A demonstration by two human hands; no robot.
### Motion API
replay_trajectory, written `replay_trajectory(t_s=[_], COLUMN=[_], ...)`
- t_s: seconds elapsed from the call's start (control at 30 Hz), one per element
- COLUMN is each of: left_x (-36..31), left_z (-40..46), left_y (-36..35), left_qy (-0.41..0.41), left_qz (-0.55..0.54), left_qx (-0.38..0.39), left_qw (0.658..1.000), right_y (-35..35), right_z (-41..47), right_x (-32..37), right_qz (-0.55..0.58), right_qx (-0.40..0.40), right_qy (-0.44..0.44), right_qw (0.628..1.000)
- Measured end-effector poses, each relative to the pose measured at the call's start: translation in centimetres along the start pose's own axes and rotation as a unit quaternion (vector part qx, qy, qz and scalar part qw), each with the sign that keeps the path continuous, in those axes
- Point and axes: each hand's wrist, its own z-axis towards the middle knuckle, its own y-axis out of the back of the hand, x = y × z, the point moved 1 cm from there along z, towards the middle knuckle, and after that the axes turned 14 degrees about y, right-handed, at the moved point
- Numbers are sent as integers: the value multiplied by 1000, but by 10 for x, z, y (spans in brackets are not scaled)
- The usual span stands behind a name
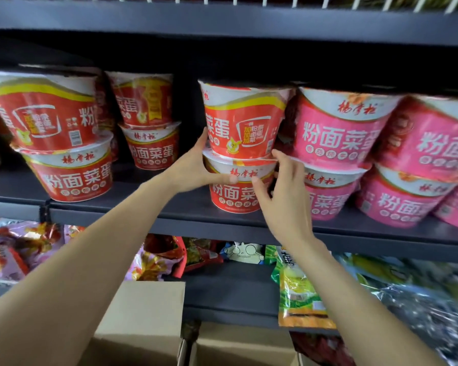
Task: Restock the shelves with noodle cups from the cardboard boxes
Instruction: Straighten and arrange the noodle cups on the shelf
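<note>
Dark store shelf [169, 207] ahead of me: both my hands meet at a two-high stack of red noodle cups. Left hand [193, 167] cups the lower cup [236, 196]; right hand [280, 191] fingers curl against it under the upper cup [243, 120]. Pink cups [336, 128] alongside blur rightward. Cardboard boxes [143, 320] below are cropped, contents unseen.

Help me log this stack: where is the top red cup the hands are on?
In the head view, the top red cup sits centre on the middle shelf, stacked on another red cup, pink cups to its right.
</note>
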Motion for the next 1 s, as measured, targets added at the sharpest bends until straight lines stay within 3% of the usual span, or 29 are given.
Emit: replay_trajectory(t_s=[0.1, 0.27, 0.4, 0.6, 0.73, 0.8, 0.9, 1.0], left_x=[-1, 3, 6, 0, -16, -28, -45, -45], left_z=[-7, -31, -36, -39, -44, -40, -28, -31], left_y=[-1, -16, -17, -4, 5, 8, 11, 3], left_qy=[24, 16, 16, 42, 15, -6, -4, -24], left_qz=[72, -42, -93, -124, -127, -167, -243, -259], left_qx=[-86, -171, -145, -62, -135, -162, -109, -122], left_qw=[993, 984, 985, 989, 983, 972, 964, 958], right_y=[-2, -8, -8, 0, 11, 14, 9, 7], right_z=[-3, -11, -11, -8, 7, 20, 31, 37], right_x=[-1, -3, -1, 1, 7, 15, 27, 32], right_qz=[-78, -35, -4, -92, -58, 7, 44, 72], right_qx=[6, 5, -16, -2, -55, -32, 5, 8], right_qy=[25, 30, 30, 46, 68, 75, 52, 25], right_qw=[997, 999, 999, 995, 994, 997, 998, 997])
